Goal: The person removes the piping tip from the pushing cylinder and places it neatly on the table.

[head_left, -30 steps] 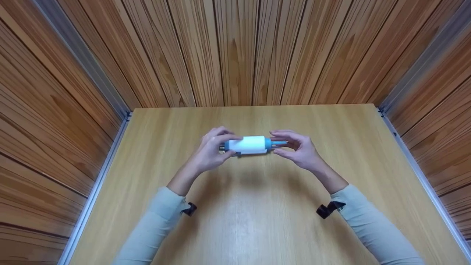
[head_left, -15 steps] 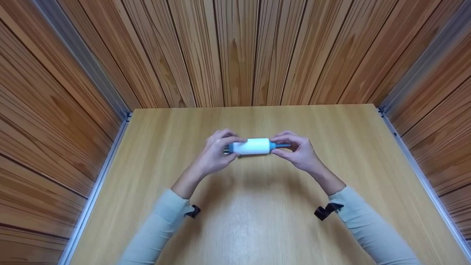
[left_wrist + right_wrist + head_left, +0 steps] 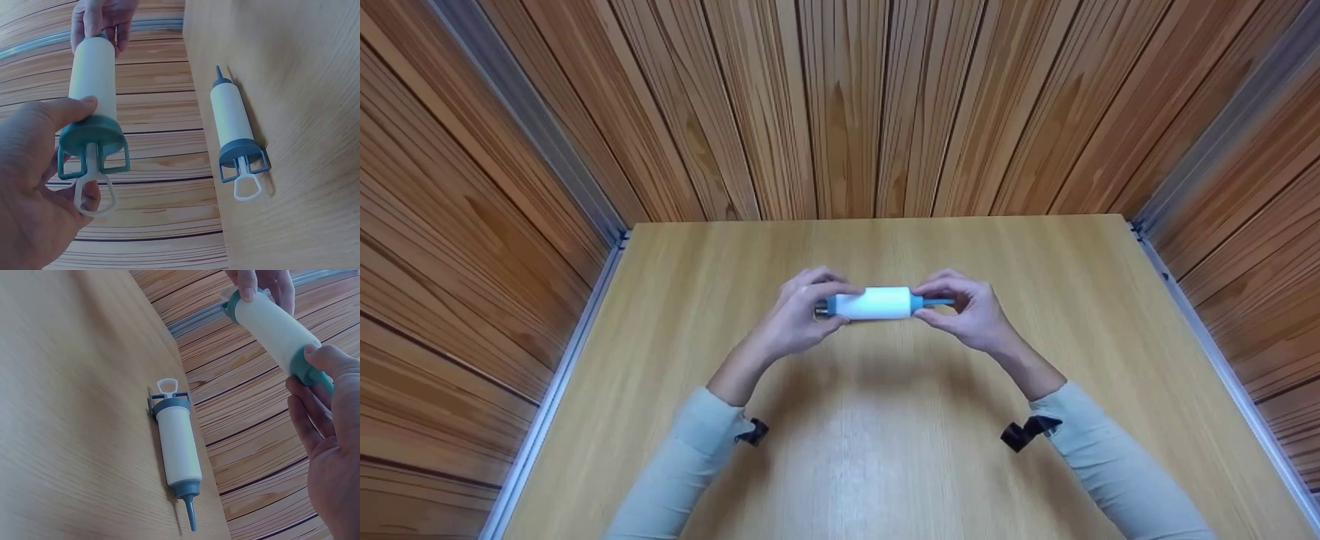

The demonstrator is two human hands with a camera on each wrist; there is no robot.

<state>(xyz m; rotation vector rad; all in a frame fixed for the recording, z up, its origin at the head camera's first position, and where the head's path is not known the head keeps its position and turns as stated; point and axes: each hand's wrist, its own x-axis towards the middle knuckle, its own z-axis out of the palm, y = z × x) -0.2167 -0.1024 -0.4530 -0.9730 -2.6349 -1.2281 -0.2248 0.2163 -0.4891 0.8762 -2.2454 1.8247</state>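
Observation:
A white plastic syringe (image 3: 881,304) with teal end caps is held level above the table by both hands. My left hand (image 3: 802,315) grips its plunger end, thumb on the barrel beside the cap (image 3: 93,135); finger loops and a white plunger ring (image 3: 95,199) stick out there. At the nozzle end, my right hand (image 3: 967,311) pinches the teal collar (image 3: 302,367) between thumb and fingers, and the thin nozzle points into the palm. A second white syringe (image 3: 232,115) with blue-grey caps lies on the table in both wrist views; in the head view the held one hides it.
The wooden table (image 3: 840,450) stretches toward the person. Plank walls (image 3: 847,112) rise behind and on both sides, with metal rails (image 3: 562,352) along the table's side edges. A small black device (image 3: 1024,433) is strapped at each wrist.
The held syringe has shifted slightly right and toward the person. My right fingers, apart around the nozzle before, have closed onto its collar. The lower syringe has become covered in the head view.

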